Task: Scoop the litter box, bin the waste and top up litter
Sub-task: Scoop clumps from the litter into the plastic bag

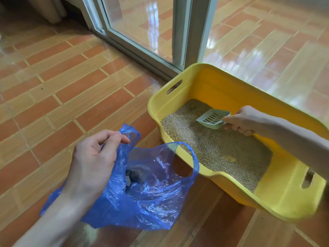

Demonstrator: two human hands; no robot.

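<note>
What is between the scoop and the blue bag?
In the head view, litter and the box's yellow near wall lie between the scoop and the blue bag.

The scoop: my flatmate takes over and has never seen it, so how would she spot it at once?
Find the yellow litter box on the tiled floor by the glass door. Inside it, over the beige litter near the far end, the right hand holds a small pale grey-blue scoop. Its slotted base marks it out from everything else there.
</note>
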